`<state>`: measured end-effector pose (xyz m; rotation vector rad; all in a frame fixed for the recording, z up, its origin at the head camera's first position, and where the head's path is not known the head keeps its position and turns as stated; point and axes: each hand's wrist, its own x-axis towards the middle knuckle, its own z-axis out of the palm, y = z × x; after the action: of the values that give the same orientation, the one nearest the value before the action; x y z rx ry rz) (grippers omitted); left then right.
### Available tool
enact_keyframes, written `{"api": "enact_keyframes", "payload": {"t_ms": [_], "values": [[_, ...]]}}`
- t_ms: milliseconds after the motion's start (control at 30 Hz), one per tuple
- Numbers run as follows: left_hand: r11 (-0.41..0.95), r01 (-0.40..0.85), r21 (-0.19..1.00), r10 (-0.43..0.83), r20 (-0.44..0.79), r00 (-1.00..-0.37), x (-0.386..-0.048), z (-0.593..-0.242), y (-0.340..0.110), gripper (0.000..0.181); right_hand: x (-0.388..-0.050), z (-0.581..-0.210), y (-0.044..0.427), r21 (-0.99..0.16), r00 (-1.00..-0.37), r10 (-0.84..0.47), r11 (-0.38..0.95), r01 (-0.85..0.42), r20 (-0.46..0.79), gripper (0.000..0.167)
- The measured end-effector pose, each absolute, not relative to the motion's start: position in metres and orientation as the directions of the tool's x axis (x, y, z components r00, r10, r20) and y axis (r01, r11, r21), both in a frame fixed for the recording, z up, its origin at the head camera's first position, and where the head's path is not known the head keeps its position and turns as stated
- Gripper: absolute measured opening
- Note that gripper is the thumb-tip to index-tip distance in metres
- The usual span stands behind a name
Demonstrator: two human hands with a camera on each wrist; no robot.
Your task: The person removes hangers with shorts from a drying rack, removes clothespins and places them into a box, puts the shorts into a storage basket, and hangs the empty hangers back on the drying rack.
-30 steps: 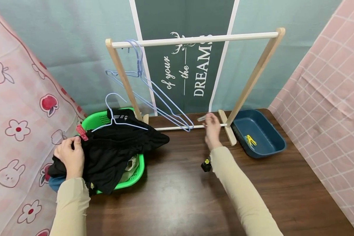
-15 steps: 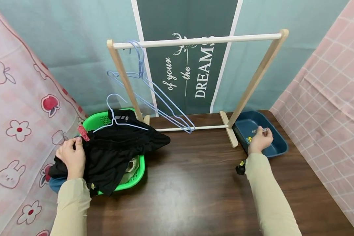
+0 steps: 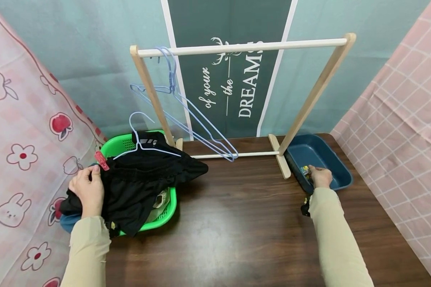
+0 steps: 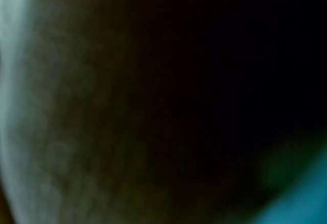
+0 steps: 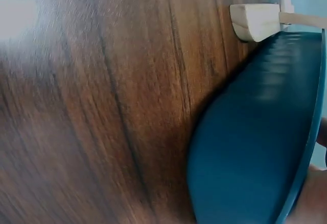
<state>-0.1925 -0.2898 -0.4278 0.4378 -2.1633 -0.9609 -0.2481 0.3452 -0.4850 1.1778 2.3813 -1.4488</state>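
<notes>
My left hand (image 3: 87, 189) pinches the edge of a black garment (image 3: 129, 187) with a gathered waistband, draped over a green basket (image 3: 170, 205). A red clothespin (image 3: 101, 160) is clipped beside my fingertips, near one end of a pale blue hanger (image 3: 138, 146) lying on the garment. My right hand (image 3: 321, 176) reaches down into a blue basin (image 3: 337, 169), at a yellow clothespin (image 3: 305, 170). Its fingertips are partly hidden, so whether they hold anything is unclear. The left wrist view is dark and blurred. In the right wrist view, the basin wall (image 5: 245, 147) hides most of the hand.
A rack with a white top bar (image 3: 244, 48) and wooden posts stands at the back. Several pale blue hangers (image 3: 201, 123) hang at its left end. The rack's right foot (image 3: 280, 157) stands close to the basin. Pale cloth shows inside the basket.
My right hand has moved right from beneath the rack, carrying a clear clothespin over the basin, then lowered into it. The clear clothespin is no longer discernible. The left hand keeps its pinch.
</notes>
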Motion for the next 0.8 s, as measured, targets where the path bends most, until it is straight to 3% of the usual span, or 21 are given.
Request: {"api": "enact_keyframes", "payload": {"t_ms": [367,533,633,800], "values": [[0.653,-0.019,0.757,-0.561,0.467,-0.683,-0.191,-0.426,-0.289,0.031,-0.247,-0.485,0.348,-0.655,-0.714,0.561,0.359,0.665,-0.419,0.055],[0.651,-0.011,0.759,-0.563,0.474,-0.677,-0.191,-0.426,-0.290,0.029,-0.248,-0.486,0.345,-0.667,-0.754,0.550,0.413,0.620,-0.359,0.057],[0.657,-0.004,0.754,-0.558,0.483,-0.675,-0.191,-0.427,-0.290,0.029,-0.252,-0.487,0.337,-0.750,-0.769,0.603,0.403,0.524,-0.214,0.050],[0.664,-0.005,0.748,-0.548,0.483,-0.683,-0.192,-0.425,-0.290,0.030,-0.269,-0.487,0.310,-0.857,-0.720,0.661,0.479,0.190,0.210,0.030]]}}
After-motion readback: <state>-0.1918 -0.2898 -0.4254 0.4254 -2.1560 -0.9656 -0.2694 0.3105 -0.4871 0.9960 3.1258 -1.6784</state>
